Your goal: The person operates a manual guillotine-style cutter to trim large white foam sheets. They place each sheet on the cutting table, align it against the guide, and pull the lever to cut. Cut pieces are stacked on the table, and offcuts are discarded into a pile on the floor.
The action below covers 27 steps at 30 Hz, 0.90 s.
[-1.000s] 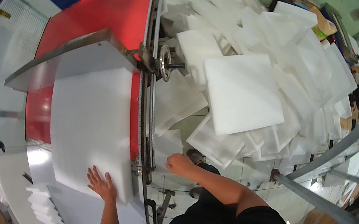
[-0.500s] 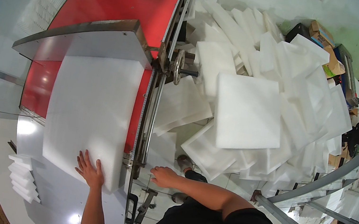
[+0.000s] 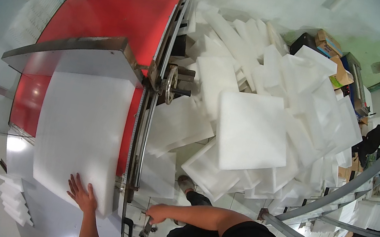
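Your left hand (image 3: pixel 82 194) has slid with the foam sheet (image 3: pixel 80 135) toward the red belt (image 3: pixel 117 14); fingers spread flat on its near edge, long axis pointing away. Your right hand (image 3: pixel 158 213) grips a lever at the rail

Factory floor: red conveyor (image 3: pixel 117 14), heaped foam sheets (image 3: pixel 261 116)

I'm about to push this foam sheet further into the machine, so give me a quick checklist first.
1. Left hand flat on the white foam sheet: ok.
2. Sheet lying flat on the red belt: ok.
3. Sheet's far edge under the metal bar: ok.
4. Fingers away from the bar: ok.
5. Right hand at the machine's side rail, grip: cannot tell.
6. Foam pile apart from the belt: ok.
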### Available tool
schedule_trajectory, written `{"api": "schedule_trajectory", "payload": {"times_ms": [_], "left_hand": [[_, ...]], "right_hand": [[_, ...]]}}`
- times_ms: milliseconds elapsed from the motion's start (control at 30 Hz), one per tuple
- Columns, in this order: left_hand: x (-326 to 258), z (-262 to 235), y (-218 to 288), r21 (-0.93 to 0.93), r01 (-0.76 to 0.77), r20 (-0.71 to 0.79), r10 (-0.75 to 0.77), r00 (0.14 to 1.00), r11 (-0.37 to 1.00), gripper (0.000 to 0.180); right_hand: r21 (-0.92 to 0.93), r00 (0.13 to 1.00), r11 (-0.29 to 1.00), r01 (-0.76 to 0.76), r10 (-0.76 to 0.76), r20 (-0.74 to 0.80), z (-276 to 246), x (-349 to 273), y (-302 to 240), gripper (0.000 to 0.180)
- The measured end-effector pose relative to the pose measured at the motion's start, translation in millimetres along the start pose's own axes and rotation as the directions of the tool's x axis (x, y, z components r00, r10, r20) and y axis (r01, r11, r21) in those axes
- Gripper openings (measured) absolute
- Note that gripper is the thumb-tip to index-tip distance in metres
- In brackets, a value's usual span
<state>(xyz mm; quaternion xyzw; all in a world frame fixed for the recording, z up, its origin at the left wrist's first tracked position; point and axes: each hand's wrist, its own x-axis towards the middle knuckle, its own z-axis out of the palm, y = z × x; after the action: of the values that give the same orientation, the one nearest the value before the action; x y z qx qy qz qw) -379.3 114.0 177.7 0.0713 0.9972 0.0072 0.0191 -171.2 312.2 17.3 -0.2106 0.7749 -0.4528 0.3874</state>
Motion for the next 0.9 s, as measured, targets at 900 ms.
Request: {"api": "schedule_trajectory", "payload": {"times_ms": [900], "left_hand": [[-27.4, 6.5, 4.5, 0.006, -0.062, -0.106, 0.062, 0.992, 0.998, 0.066]], "right_hand": [[0.054, 0.627, 0.654, -0.754, 0.742, -0.236, 52.3, -253.1, 205.1, 0.043]]}}
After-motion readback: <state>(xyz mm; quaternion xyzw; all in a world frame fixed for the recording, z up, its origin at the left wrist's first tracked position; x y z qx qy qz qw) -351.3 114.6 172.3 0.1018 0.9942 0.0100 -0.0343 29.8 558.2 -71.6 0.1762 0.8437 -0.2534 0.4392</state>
